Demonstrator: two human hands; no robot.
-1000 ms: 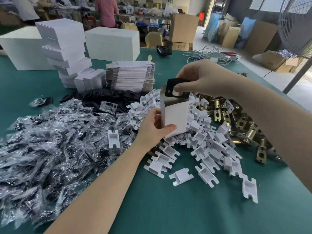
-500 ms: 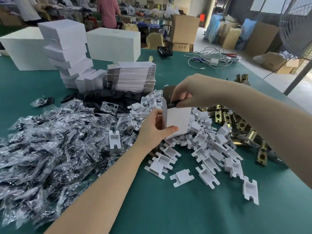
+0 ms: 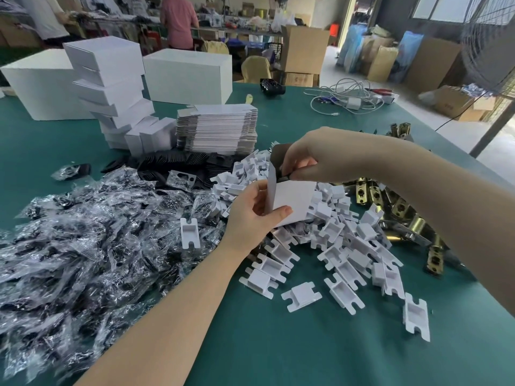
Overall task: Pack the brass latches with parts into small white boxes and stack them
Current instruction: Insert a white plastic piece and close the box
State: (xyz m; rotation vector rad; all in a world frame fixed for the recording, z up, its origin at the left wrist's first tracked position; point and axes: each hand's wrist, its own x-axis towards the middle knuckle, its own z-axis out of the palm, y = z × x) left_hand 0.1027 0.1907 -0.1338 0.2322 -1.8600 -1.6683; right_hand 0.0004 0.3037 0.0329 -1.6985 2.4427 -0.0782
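Left hand (image 3: 255, 215) grips the small white box (image 3: 292, 201) from its near side, thumb pressed across the front face, fingers curled behind, holding it upright with the open top facing up. Right hand (image 3: 320, 160) sits directly above that grip, fingertips pinched tight on a dark plate (image 3: 284, 176) at the mouth of the box; how deep the plate sits inside cannot be told. Just under and around the held box lies a heap of white plastic inserts (image 3: 342, 252) on the green table (image 3: 278, 344). Beyond the right wrist, to the right of the grip, the brass latches (image 3: 401, 207) lie in a pile. Left of the grip spreads a mass of clear bagged parts (image 3: 83, 240). Behind it, farther away, stand flat box blanks (image 3: 220, 126) and a leaning stack of finished boxes (image 3: 111, 87).
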